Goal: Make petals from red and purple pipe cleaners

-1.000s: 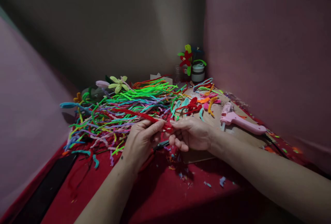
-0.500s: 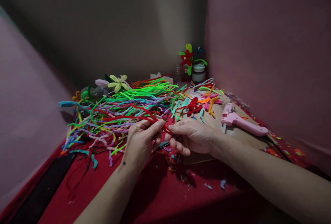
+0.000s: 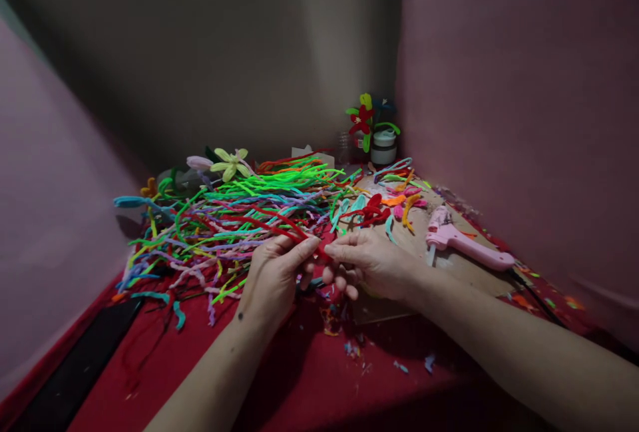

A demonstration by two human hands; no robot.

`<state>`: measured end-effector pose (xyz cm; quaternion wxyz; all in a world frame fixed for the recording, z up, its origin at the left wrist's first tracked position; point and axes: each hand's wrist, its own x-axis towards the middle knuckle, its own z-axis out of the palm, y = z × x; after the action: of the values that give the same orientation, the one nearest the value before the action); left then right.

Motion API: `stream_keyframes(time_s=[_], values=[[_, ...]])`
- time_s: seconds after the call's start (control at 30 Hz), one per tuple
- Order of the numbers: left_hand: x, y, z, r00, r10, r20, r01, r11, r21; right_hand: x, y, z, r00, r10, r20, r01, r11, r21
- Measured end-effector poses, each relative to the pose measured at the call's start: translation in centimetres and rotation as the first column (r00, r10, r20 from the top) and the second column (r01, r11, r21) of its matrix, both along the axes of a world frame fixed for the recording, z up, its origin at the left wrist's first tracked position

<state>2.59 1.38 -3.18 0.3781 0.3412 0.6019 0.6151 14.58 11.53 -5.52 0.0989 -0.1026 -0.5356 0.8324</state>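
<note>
A red pipe cleaner (image 3: 285, 232) runs between my two hands, its long ends trailing back to the left over the pile. My left hand (image 3: 279, 269) is closed, pinching it between thumb and fingers. Opposite, my right hand (image 3: 369, 262) grips the short end with thumb and forefinger, its other fingers curled below. A small bit of red shows in the gap between the fingertips; its exact shape is too small to tell. Behind the hands lies a big heap of coloured pipe cleaners (image 3: 279, 182), and red petal-shaped pieces (image 3: 372, 211) lie just beyond my right hand.
A pink glue gun (image 3: 466, 243) rests on a cardboard sheet (image 3: 464, 279) at right, its cord running off. Finished pipe-cleaner flowers (image 3: 230, 164) lie at the back left; others stand beside a lidded cup (image 3: 384, 147). A black flat object (image 3: 82, 359) lies left on the red cloth (image 3: 309, 379).
My hands have drawn slightly closer together, with less red showing between the fingertips. The right hand has turned a little. The view has shifted slightly.
</note>
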Motion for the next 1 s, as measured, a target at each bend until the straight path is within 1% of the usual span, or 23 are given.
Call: stream_keyframes(time_s=[0.1, 0.2, 0.27, 0.37, 0.43, 0.47, 0.5, 0.53, 0.57, 0.6, 0.63, 0.67, 0.7, 0.73, 0.77, 0.83, 0.87, 0.9, 0.93, 0.97, 1.0], values=[[-0.1, 0.0, 0.0, 0.997, 0.013, -0.077, -0.015, 1.0, -0.027, -0.1, -0.2, 0.2, 0.997, -0.039, 0.073, 0.033, 0.996, 0.077], [0.1, 0.0, 0.2, 0.988, 0.086, -0.131, -0.093, 0.995, -0.047, -0.3, -0.5, 0.0, 0.987, -0.141, 0.083, 0.128, 0.981, 0.143], [0.3, 0.1, 0.4, 0.986, 0.134, -0.103, -0.139, 0.989, -0.044, -0.5, -0.7, -0.2, 0.983, -0.168, 0.075, 0.155, 0.976, 0.152], [0.5, 0.2, 0.6, 0.989, 0.144, -0.039, -0.145, 0.989, -0.036, -0.4, -0.7, -0.3, 0.982, -0.155, 0.106, 0.135, 0.975, 0.175], [0.5, 0.2, 0.5, 0.991, 0.13, -0.019, -0.131, 0.991, -0.033, -0.3, -0.7, -0.1, 0.981, -0.143, 0.133, 0.107, 0.964, 0.243], [0.5, 0.2, 0.5, 0.992, 0.125, -0.01, -0.126, 0.992, -0.028, -0.2, -0.7, 0.1, 0.979, -0.144, 0.147, 0.094, 0.948, 0.303], [0.4, 0.2, 0.5, 0.993, 0.122, 0.0, -0.122, 0.992, -0.022, 0.0, -0.8, 0.2, 0.975, -0.162, 0.153, 0.092, 0.917, 0.387], [0.4, 0.1, 0.4, 0.992, 0.123, 0.012, -0.123, 0.992, -0.014, 0.0, -0.9, 0.4, 0.969, -0.202, 0.144, 0.105, 0.86, 0.499], [0.4, 0.1, 0.4, 0.992, 0.127, 0.025, -0.127, 0.992, -0.01, 0.1, -1.0, 0.6, 0.961, -0.251, 0.116, 0.126, 0.77, 0.625], [0.3, 0.1, 0.5, 0.99, 0.133, 0.037, -0.132, 0.991, -0.011, 0.2, -1.2, 0.7, 0.953, -0.296, 0.067, 0.15, 0.651, 0.744], [0.3, 0.0, 0.5, 0.99, 0.137, 0.044, -0.136, 0.991, -0.017, 0.2, -1.4, 0.7, 0.946, -0.325, 0.004, 0.176, 0.523, 0.834], [0.3, 0.0, 0.5, 0.989, 0.14, 0.046, -0.139, 0.99, -0.021, 0.2, -1.6, 0.7, 0.941, -0.334, -0.055, 0.198, 0.411, 0.89], [0.3, 0.0, 0.6, 0.988, 0.145, 0.048, -0.144, 0.989, -0.021, 0.2, -1.8, 0.6, 0.94, -0.327, -0.097, 0.211, 0.333, 0.919], [0.3, 0.0, 0.6, 0.987, 0.15, 0.05, -0.149, 0.989, -0.015, 0.2, -2.0, 0.6, 0.941, -0.316, -0.123, 0.22, 0.292, 0.931], [0.3, 0.1, 0.6, 0.986, 0.155, 0.056, -0.155, 0.988, -0.005, 0.2, -2.1, 0.5, 0.939, -0.312, -0.141, 0.232, 0.276, 0.933], [0.1, 0.2, 0.6, 0.981, 0.176, 0.082, -0.178, 0.984, 0.014, 0.2, -2.2, 0.6, 0.937, -0.314, -0.154, 0.248, 0.287, 0.925], [0.0, 0.2, 0.6, 0.977, 0.189, 0.102, -0.191, 0.981, 0.014, 0.2, -2.2, 0.6, 0.936, -0.319, -0.149, 0.251, 0.31, 0.917], [-0.2, 0.2, 0.7, 0.972, 0.202, 0.121, -0.205, 0.979, 0.008, 0.3, -2.1, 0.7, 0.937, -0.325, -0.13, 0.248, 0.353, 0.902], [-0.3, 0.2, 0.8, 0.967, 0.215, 0.139, -0.217, 0.976, -0.001, 0.3, -2.1, 0.9, 0.94, -0.328, -0.095, 0.235, 0.42, 0.876], [-0.4, 0.2, 0.8, 0.962, 0.224, 0.155, -0.226, 0.974, -0.011, 0.2, -2.0, 1.0, 0.947, -0.32, -0.043, 0.211, 0.512, 0.832], [-0.5, 0.2, 0.9, 0.96, 0.228, 0.164, -0.229, 0.973, -0.015, 0.2, -2.0, 1.1, 0.955, -0.295, 0.017, 0.178, 0.62, 0.764]])
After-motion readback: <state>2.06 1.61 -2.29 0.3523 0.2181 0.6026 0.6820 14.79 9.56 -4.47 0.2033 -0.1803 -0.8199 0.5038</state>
